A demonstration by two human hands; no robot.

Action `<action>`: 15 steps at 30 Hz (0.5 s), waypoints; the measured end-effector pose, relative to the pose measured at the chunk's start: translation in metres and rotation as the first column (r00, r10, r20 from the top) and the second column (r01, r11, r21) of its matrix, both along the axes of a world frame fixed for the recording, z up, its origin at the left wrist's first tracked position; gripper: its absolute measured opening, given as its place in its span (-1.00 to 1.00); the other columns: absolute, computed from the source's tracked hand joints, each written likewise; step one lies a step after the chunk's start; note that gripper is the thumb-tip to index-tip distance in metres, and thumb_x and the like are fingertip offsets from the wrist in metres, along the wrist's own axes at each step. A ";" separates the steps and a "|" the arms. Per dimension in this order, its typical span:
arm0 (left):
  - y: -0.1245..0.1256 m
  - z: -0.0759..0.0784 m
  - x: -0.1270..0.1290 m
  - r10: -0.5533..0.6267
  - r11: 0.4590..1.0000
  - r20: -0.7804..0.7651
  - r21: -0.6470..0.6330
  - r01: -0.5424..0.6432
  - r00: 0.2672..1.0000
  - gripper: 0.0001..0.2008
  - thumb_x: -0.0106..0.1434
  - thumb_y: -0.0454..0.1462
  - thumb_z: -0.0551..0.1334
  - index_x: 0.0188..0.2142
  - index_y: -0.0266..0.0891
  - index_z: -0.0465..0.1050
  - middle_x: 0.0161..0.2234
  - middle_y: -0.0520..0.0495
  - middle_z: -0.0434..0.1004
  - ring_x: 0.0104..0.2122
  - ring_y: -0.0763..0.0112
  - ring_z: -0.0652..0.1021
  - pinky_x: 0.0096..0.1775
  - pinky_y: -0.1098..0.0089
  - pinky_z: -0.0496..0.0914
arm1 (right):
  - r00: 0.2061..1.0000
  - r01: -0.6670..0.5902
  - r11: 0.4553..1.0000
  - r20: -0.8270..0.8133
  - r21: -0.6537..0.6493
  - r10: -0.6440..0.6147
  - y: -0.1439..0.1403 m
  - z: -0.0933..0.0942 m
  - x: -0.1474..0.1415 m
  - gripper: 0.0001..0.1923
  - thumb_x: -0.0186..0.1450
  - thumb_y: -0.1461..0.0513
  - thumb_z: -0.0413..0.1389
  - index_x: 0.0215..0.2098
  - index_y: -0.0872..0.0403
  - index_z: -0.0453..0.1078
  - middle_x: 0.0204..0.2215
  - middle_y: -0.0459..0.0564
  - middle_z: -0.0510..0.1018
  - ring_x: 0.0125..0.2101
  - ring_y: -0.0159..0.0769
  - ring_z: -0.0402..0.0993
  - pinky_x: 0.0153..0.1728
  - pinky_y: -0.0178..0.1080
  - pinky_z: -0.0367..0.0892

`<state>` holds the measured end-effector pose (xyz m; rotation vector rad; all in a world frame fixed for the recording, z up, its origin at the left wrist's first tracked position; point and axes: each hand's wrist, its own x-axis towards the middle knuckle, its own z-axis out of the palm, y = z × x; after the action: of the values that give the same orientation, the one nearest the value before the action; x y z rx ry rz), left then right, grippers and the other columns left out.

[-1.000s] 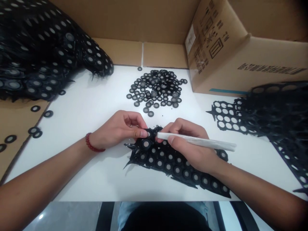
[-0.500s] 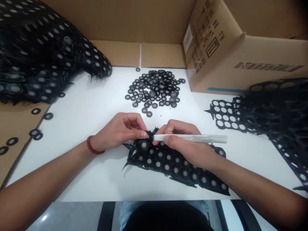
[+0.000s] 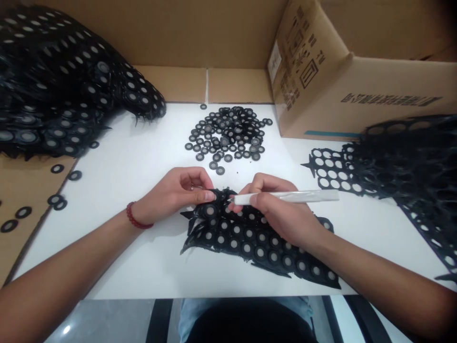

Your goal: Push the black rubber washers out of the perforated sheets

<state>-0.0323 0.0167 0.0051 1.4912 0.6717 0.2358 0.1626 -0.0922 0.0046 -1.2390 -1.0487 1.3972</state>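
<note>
A black rubber sheet (image 3: 260,252) set with rows of round grey-centred rings lies on the white table in front of me. At its upper left corner, the thumb and fingers of my left hand (image 3: 182,193) pinch the folded edge. My right hand (image 3: 282,205) is closed round a white pen-shaped tool (image 3: 303,196) with a thin pointed tip. That tip is close to the pinched edge, just right of my left fingertips; whether it touches the rubber I cannot tell. The right hand and wrist cover part of the sheet.
Loose black rings (image 3: 232,133) are heaped beyond my hands. More uncut sheets (image 3: 64,76) pile up at the left, over cardboard (image 3: 32,190) with a few stray rings. Punched-out sheet scraps (image 3: 403,157) lie at the right, before a cardboard box (image 3: 392,95).
The white tool's near end has lifted off the edge a little and moved right, uncovering its pointed tip. My left hand keeps its pinch. The view has shifted slightly.
</note>
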 end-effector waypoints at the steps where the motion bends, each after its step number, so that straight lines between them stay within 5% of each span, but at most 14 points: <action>1: 0.001 0.001 -0.001 0.013 1.000 -0.008 -0.001 -0.013 1.000 -0.87 0.16 -0.26 0.27 -0.42 -0.27 0.38 -0.55 0.11 0.41 -0.56 0.65 0.37 -0.51 0.62 0.25 | 1.000 0.014 1.000 -0.022 0.011 -0.014 0.000 -0.002 0.002 -0.81 0.21 0.36 0.04 -0.56 0.06 0.22 -0.47 -0.13 0.57 -0.30 -0.29 0.52 -0.14 -0.17 0.31; 9: 0.001 0.004 0.002 0.170 0.932 -0.345 0.361 -0.037 0.923 -0.75 0.09 -0.09 0.29 -0.29 -0.18 0.55 -0.39 0.02 0.55 -0.42 0.46 0.49 -0.41 0.51 0.35 | 0.983 -0.006 1.000 0.184 0.028 0.001 -0.002 0.006 0.005 -0.79 0.23 0.34 0.06 -0.56 0.06 0.22 -0.43 -0.13 0.59 -0.30 -0.31 0.53 -0.18 -0.23 0.31; 15: 0.003 0.007 0.001 0.113 0.933 -0.293 0.360 0.001 0.949 -0.83 0.11 -0.15 0.29 -0.38 -0.20 0.53 -0.43 0.07 0.55 -0.45 0.52 0.47 -0.39 0.54 0.35 | 0.958 0.005 0.998 0.287 0.057 -0.021 -0.003 0.008 0.003 -0.84 0.22 0.31 0.10 -0.52 0.07 0.28 -0.41 -0.11 0.58 -0.30 -0.30 0.51 -0.22 -0.24 0.33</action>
<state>-0.0315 0.0194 0.0117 1.8833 0.9637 0.1741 0.1652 -0.0950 0.0130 -1.4351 -1.2656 1.1910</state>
